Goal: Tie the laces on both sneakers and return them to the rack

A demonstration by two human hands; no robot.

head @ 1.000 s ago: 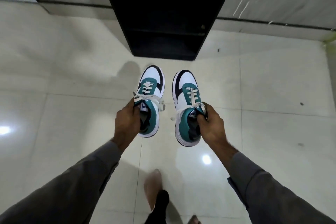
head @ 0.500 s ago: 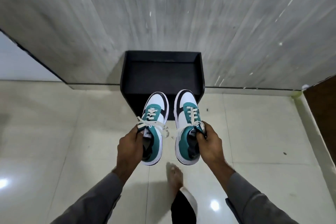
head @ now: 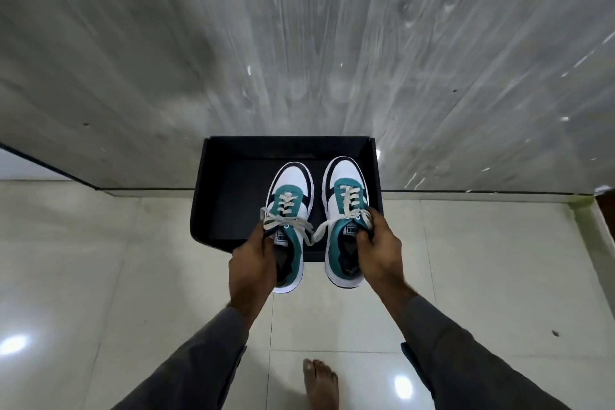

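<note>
I hold two white, teal and black sneakers with cream laces tied in bows. My left hand grips the left sneaker at its collar. My right hand grips the right sneaker the same way. Both shoes hang side by side, toes pointing away, over the right half of the black rack, which stands on the floor against the wall. Their heels stick out past the rack's front edge. Whether the soles touch the rack's top I cannot tell.
A grey wood-grain wall rises right behind the rack. Glossy pale floor tiles spread on both sides. A bare foot stands on the tiles below my hands. A dark brown panel shows at the far right.
I have stepped closer to the rack and my view has tilted up. Both sneakers moved forward from in front of the rack to above its top.
</note>
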